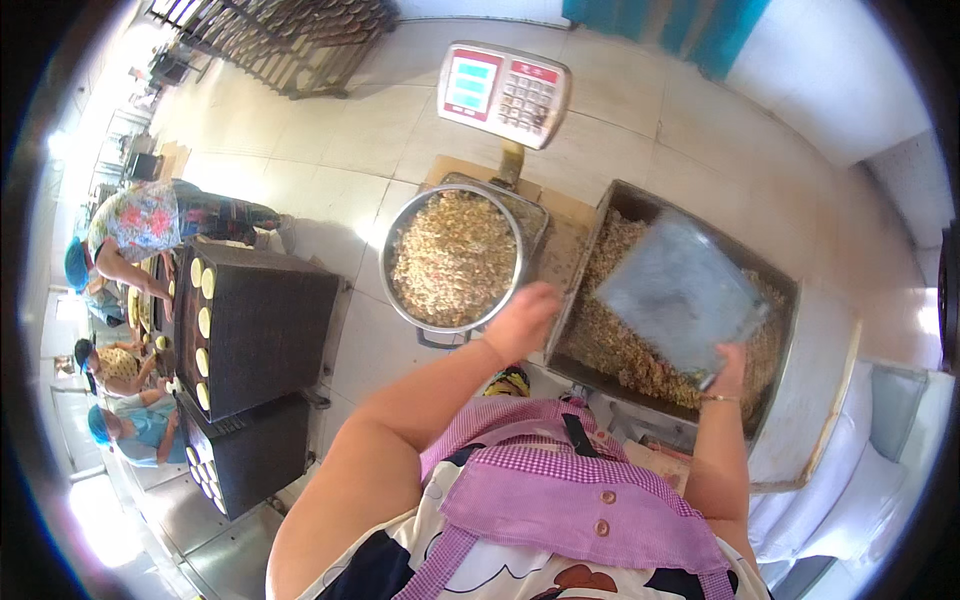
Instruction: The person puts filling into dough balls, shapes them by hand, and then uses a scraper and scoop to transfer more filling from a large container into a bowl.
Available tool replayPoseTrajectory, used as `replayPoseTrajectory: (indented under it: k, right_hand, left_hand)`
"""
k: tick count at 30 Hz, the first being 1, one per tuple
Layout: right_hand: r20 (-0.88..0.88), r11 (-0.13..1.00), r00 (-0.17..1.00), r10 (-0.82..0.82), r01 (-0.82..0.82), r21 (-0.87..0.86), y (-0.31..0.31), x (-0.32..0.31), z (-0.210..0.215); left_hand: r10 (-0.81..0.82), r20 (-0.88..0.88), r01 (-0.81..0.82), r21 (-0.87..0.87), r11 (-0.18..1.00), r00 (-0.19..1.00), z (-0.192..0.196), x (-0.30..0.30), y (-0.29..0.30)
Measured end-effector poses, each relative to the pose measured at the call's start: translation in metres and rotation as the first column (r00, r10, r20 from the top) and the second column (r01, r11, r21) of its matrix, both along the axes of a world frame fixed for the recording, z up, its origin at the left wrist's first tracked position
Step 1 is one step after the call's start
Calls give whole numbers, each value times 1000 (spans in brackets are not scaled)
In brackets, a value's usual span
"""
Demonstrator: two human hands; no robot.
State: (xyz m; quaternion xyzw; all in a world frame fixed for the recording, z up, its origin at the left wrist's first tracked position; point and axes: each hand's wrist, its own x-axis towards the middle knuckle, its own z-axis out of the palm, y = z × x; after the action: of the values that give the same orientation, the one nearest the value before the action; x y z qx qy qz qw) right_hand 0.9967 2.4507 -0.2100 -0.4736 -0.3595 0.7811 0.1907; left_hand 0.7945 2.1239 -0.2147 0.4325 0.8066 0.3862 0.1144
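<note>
My right hand (pixel 731 370) grips the near edge of a flat, rectangular grey metal scoop (pixel 680 283), blurred by motion. The scoop is over a deep rectangular metal tray (pixel 790 330) holding crumbly brown-and-green filling (pixel 610 350). Between that tray and a round metal pot is my left hand (pixel 530 318), its fingers curled and slightly smeared; nothing shows in them. The pot (pixel 388 280), close to the left hand, is heaped with the same kind of crumbly mix (pixel 452 255) and stands on a digital scale (pixel 535 215).
The scale's display head (pixel 505 92) rises behind the pot. Flattened cardboard (pixel 565 210) lies beneath. At left, people (pixel 140 225) work by dark ovens or griddles (pixel 260 320) topped with round pale cakes (pixel 204 322). White sacks (pixel 850 480) lie at right; a rack (pixel 290 40) stands far back.
</note>
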Motion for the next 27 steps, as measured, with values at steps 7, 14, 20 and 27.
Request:
replayPoseTrajectory:
  k: [7, 14, 20, 27]
  right_hand:
    - [29, 894, 893, -449, 448, 19, 110, 109, -64]
    - [513, 435, 722, -464, -319, 842, 133, 161, -121]
    - [779, 322, 441, 447, -891, 320, -1, 82, -89]
    - [819, 130, -29, 573, -984, -125, -56, 25, -155]
  left_hand:
    - [-354, 194, 392, -632, 668, 915, -55, 64, 122]
    - [-17, 292, 269, -855, 444, 956, -85, 52, 204]
    - [-57, 289, 292, -908, 301, 956, -115, 115, 215]
    - [-58, 400, 378, -796, 473, 915, -101, 139, 197]
